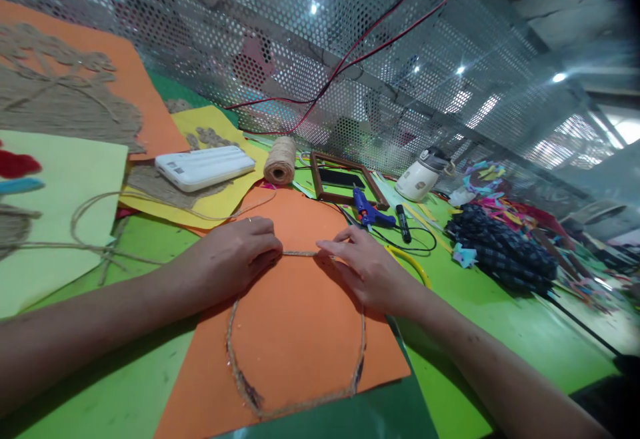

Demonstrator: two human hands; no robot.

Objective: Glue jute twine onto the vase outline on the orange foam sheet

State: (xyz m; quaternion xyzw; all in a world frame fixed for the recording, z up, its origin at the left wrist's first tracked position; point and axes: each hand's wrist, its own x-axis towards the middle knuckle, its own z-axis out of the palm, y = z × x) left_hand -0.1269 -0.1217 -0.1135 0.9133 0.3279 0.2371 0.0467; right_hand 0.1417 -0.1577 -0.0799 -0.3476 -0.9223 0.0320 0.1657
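On orange paper [295,339], tan twine [299,253]

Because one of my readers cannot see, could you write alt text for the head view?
A person's left hand and right hand touch the top of a rounded twine outline on orange paper. Beyond are a twine spool, a brown frame and a blue glue gun.
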